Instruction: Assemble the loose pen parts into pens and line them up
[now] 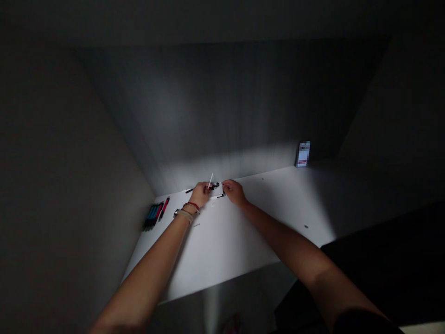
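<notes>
Pen parts (pixel 218 187), small and dark, lie at the far edge of the white table (pixel 222 250), just before the grey back wall, and both outstretched hands meet over them. The left hand (pixel 200 193), with a watch and red band at the wrist, pinches a thin white refill (pixel 210 180) that stands up tilted from its fingers; the right hand (pixel 233 191) is curled down onto a black piece, though I cannot tell whether it grips it. These bits look light, stiff and slick, the thin refill apt to bend, so best pinched near the middle. Left of the hands lies a row of pens (pixel 155 215). Farther right, a small box (pixel 302 154) stands against the wall.
</notes>
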{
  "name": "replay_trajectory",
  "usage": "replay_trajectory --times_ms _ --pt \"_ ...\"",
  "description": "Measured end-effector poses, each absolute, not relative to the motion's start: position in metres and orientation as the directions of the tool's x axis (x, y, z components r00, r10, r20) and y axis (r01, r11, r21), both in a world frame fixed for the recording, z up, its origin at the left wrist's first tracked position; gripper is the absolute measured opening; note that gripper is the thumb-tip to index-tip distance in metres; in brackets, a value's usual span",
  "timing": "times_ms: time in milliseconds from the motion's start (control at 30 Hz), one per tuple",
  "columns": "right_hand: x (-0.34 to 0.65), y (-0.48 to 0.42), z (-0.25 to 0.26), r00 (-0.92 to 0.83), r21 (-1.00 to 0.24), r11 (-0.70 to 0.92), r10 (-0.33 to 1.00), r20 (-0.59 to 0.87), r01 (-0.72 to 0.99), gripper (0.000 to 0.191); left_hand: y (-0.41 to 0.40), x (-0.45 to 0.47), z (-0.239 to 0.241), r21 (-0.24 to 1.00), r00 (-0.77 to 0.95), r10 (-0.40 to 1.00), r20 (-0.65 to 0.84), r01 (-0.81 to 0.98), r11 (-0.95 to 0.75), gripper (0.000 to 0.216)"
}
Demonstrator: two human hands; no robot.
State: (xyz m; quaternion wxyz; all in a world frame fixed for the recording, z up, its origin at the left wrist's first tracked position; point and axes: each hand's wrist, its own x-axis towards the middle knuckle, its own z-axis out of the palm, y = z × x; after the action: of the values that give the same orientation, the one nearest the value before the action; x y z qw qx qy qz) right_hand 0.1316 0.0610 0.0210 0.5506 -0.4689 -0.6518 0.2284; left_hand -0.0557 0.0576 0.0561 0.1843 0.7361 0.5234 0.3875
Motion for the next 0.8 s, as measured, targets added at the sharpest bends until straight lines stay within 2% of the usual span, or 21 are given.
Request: replay_trajectory --times_ms 100,167,267,433,800 --pt "0.119 0.057 0.02 -0.024 -0.851 0.473 0.877 0.48 0.228 0.014 0.036 -0.072 0.058 0.913 0.159 0.947 0.278 0.262 -0.312 0.027" --pt "0.109 0.052 0.019 -0.112 -0.889 0.441 0.896 0.43 0.121 0.018 0.019 -0.08 0.062 0.968 0.18 0.958 0.222 0.075 -0.239 0.034" --pt "0.101 0.043 0.017 -0.254 -0.937 0.348 0.907 0.337 0.001 0.031 -0.002 -0.085 0.066 0.969 0.071 0.971 0.227 -0.112 -0.218 0.042" --pt "0.102 0.032 0.02 -0.376 -0.964 0.245 0.888 0.266 -0.103 0.044 -0.01 -0.082 0.062 0.969 0.007 0.972 0.233 -0.082 -0.232 0.045" --pt "0.111 0.033 0.026 -0.358 -0.952 0.279 0.882 0.306 -0.125 0.035 0.0 -0.088 0.05 0.955 0.009 0.957 0.289 0.059 -0.289 0.038"
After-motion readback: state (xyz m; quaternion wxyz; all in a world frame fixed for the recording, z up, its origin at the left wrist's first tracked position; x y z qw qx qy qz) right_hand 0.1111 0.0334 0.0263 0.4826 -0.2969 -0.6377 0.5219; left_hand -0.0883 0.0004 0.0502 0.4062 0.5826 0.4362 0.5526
